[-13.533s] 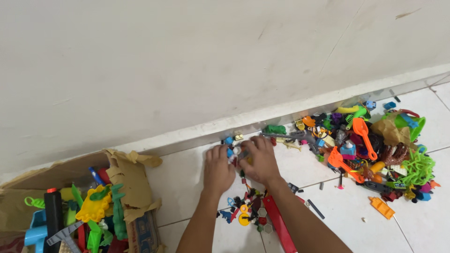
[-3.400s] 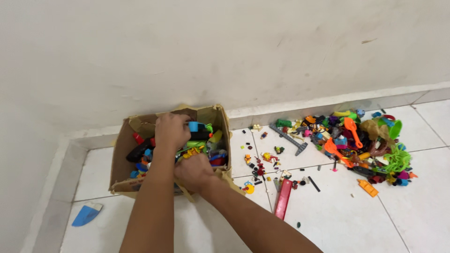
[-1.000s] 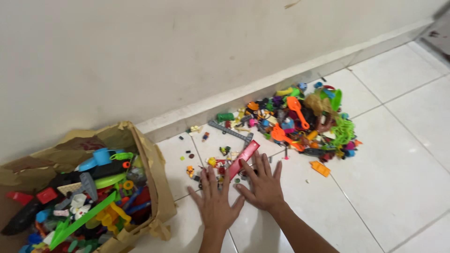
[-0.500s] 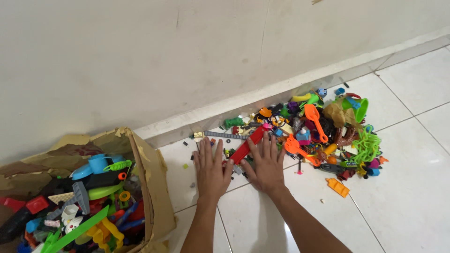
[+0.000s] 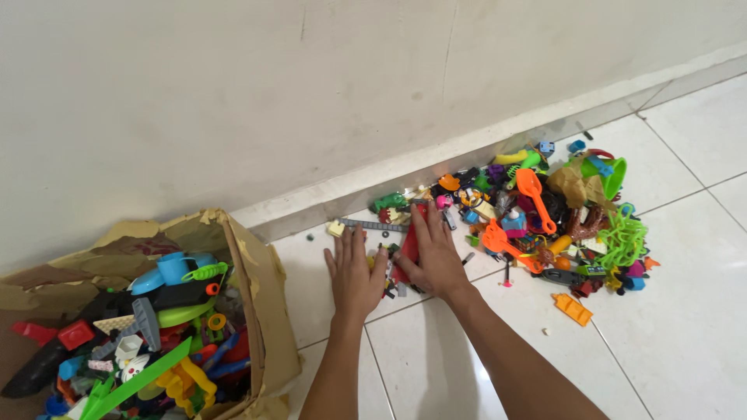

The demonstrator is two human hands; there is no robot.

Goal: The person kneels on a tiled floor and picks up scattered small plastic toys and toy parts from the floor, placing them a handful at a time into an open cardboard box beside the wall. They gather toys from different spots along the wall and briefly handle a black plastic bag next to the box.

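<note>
Where toy pile (image 5: 545, 210) sprawls, box (image 5: 257, 272) leftward

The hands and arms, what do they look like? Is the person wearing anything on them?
Both arms are bare as far as the picture shows: no sleeves, gloves or watch. The left hand and right hand show no rings or bracelets that I can make out. Two forearms come up from the bottom edge.

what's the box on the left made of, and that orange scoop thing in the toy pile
The box looks like brown corrugated cardboard: matte, with torn, creased flaps. The orange scoop seems to be moulded plastic: one uniform bright colour, smooth and slightly glossy.
</note>
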